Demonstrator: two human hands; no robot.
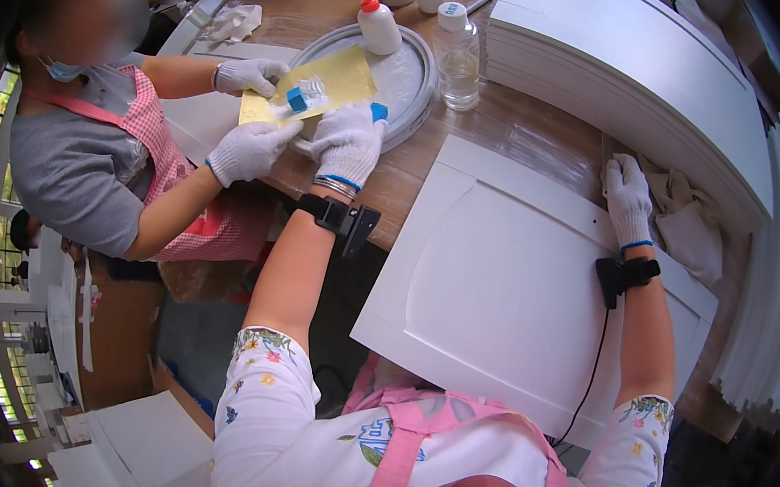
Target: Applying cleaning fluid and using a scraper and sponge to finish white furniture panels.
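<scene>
My left hand [348, 141], in a white knitted glove, is closed beside a yellow sheet [355, 71]. A small blue flat piece [379, 112] sticks out of its fingers; its kind is partly hidden. A co-worker's two gloved hands hold the sheet, which bears a smear of white paste [310, 93] and another small blue piece [297, 99]. My right hand [627, 196], also gloved, lies just beyond the far edge of a white panel [510, 264] with a recessed middle. Its fingers point away, slightly bent and apart, near a beige cloth [684, 211].
A white squeeze bottle with a red nozzle [378, 26] stands on a round grey lid [419, 91]. Beside it is a clear bottle [457, 62]. Stacked white panels [632, 70] fill the far right. The co-worker [89, 149] stands at my left.
</scene>
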